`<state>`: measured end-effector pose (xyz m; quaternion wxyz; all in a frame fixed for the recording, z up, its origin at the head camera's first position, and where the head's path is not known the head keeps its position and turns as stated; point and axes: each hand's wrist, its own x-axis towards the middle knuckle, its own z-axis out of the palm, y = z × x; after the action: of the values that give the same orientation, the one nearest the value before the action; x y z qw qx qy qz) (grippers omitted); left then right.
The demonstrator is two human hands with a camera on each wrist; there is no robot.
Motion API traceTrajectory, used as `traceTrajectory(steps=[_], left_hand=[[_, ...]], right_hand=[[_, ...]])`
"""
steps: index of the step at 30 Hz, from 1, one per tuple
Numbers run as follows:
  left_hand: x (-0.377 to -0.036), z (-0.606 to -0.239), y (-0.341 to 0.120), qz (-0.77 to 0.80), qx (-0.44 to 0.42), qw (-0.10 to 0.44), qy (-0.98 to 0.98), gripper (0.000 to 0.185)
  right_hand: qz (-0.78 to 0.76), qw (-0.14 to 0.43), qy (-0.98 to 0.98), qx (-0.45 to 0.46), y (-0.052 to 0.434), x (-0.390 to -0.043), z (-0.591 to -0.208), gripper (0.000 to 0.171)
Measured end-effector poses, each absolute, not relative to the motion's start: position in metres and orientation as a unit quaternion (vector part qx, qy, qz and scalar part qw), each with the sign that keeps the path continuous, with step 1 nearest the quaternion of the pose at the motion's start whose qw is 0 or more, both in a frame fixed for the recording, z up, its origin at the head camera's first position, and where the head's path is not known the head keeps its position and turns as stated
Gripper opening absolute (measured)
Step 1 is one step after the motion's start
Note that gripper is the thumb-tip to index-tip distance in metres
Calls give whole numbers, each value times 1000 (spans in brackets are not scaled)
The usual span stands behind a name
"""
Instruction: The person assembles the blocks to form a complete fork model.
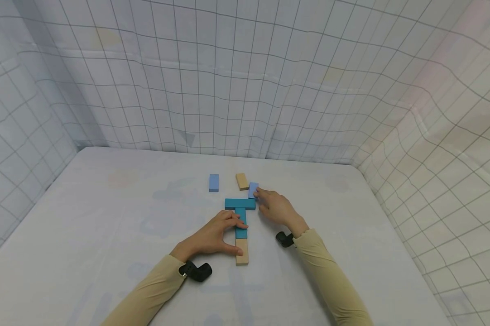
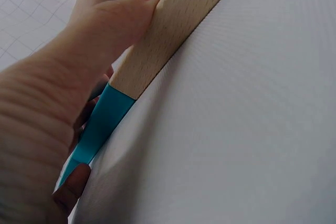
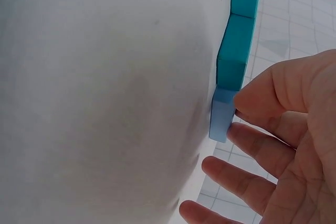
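My left hand [image 1: 216, 233] lies over a column of blocks, its fingers spread in a curve. The thumb rests on a plain wooden block [image 1: 242, 258], while other fingers touch the upright teal block [image 1: 241, 233] that adjoins it. Another teal block [image 1: 240, 204] lies crosswise at the top, so the three form a T. My right hand [image 1: 278, 208] touches the right side of a light blue block [image 1: 252, 190] with its fingertips. In the right wrist view this light blue block [image 3: 222, 116] appears beside the teal crossbar [image 3: 233, 51], and the other fingers are spread.
Beyond the T lie a wooden block [image 1: 242, 181], slightly turned, and a blue block [image 1: 214, 183] to its left. All sit on a white-covered table [image 1: 147, 194]. Grid-patterned curtains [image 1: 237, 90] enclose its far side and both flanks.
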<state>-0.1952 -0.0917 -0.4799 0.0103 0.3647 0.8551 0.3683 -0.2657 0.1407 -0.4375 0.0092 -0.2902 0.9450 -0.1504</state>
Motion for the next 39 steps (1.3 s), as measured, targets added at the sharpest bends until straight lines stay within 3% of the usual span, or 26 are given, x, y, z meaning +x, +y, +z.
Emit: traceTrajectory(steps=[39], left_hand=[[-196,-480,-91,369,362,20,856,63]], right_hand=[[-171,14,940,-293,143,-267,-442,48]])
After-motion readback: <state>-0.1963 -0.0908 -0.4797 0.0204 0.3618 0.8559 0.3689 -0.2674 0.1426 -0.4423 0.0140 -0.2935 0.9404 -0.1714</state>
